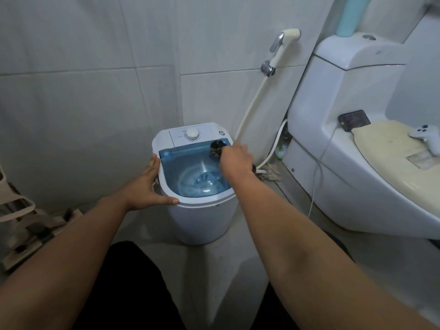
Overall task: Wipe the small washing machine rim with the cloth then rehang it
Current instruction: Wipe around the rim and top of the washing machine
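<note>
Gripping a dark cloth [217, 148] in closed fingers, right hand [235, 158] is pressing it on the washing machine [202, 210] rim at frame centre; left hand [152, 184], fingers spread, is bracing the left rim.

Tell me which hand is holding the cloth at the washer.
The right hand, at the far right corner of the washing machine rim, grips the dark cloth. The left hand holds nothing; it lies flat against the rim's left side.

White washing machine [202, 222], blue tub [190, 172]
</note>
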Available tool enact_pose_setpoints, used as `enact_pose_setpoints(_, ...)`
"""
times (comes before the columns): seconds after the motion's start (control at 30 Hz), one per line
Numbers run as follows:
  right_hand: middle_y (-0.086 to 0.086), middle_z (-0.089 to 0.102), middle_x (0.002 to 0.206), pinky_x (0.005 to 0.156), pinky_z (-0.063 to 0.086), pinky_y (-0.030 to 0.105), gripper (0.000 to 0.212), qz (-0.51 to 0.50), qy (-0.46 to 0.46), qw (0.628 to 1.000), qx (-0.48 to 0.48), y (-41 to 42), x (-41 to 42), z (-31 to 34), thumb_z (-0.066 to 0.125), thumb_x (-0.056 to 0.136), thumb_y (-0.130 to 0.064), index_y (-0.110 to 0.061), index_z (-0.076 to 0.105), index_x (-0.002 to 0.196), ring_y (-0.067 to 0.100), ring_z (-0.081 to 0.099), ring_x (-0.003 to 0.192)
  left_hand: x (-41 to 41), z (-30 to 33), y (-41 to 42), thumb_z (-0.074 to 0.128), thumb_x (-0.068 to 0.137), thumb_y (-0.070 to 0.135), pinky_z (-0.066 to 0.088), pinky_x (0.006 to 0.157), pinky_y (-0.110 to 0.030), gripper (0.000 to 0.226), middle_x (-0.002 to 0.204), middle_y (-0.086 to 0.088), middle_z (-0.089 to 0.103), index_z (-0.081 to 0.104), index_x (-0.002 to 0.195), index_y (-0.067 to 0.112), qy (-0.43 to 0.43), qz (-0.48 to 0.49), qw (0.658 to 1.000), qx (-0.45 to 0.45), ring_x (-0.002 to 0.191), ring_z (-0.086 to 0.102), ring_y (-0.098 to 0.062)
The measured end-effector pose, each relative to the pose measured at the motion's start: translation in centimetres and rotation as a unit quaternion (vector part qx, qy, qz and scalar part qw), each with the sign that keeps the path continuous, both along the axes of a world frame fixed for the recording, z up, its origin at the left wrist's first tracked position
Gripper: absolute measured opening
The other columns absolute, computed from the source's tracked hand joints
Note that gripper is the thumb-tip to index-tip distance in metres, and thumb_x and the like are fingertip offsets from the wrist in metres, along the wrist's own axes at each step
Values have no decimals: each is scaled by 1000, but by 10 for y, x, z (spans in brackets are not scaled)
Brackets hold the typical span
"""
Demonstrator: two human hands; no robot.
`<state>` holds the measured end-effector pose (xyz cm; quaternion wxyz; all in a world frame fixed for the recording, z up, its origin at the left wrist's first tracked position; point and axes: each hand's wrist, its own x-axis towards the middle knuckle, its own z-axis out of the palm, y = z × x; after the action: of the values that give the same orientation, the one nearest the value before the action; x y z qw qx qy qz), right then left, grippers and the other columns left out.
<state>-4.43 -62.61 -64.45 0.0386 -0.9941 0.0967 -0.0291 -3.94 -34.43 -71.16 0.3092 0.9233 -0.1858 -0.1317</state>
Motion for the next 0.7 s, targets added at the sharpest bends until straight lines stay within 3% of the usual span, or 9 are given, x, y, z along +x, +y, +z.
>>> enact_pose_setpoints(0.1,11,50,119,82,41,42,31,-22,-17,1000,6,-14,-10,-4,49,89,-8,-15,64,115,32,46,109,-1,0,0,80,46,85,11,127,-37,153,166,15,-20,-11,159,36,4,0,1000,-4,151,-13,0)
enact_pose_setpoints(0.37,11,52,111,84,43,46,24,-69,-85,992,61,-19,-44,-20,49,89,-9,-15,64,106,34,49,105,-5,6,-2,77,47,86,8,123,-30,152,165,15,-21,-13,159,35,1,-2,1000,9,151,-11,0)
enact_pose_setpoints(0.7,12,52,115,89,40,47,29,5,-71,997,29,35,-76,-24,48,88,-11,-15,61,114,33,46,108,-6,11,-1,76,46,87,14,126,-36,152,166,12,-20,-12,159,38,-5,-11,1000,4,152,-9,-3)
